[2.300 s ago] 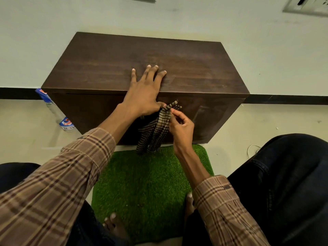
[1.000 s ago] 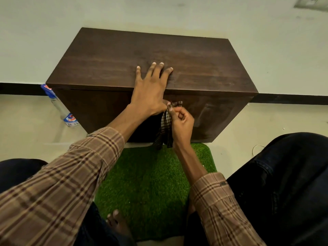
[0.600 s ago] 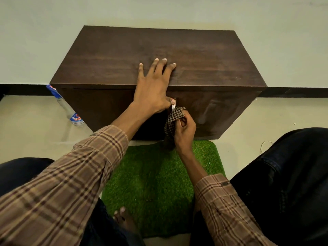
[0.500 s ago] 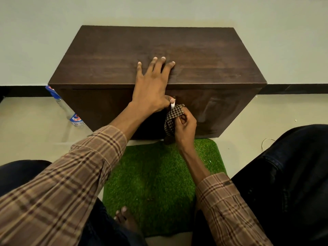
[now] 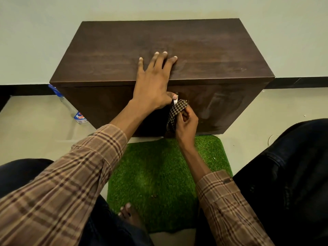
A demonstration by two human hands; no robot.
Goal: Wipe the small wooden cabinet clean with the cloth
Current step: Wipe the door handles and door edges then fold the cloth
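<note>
Bunched tighter than a moment ago, the cloth [image 5: 174, 112] is gripped by the right hand [image 5: 186, 125] against the cabinet [image 5: 159, 45] front at 6 o'clock; left hand [image 5: 154, 82] flat, empty, bracing. Short firm strokes should serve best.

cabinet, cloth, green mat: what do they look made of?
Dark brown wooden cabinet: wood or wood-look laminate, grain streaks, smooth front with a soft sheen; solid or veneer, cannot tell.
Brown-and-cream checked cloth: woven fabric, it bunches and drapes limply.
Green grass-like mat: probably synthetic turf, short bristly fibres.
</note>
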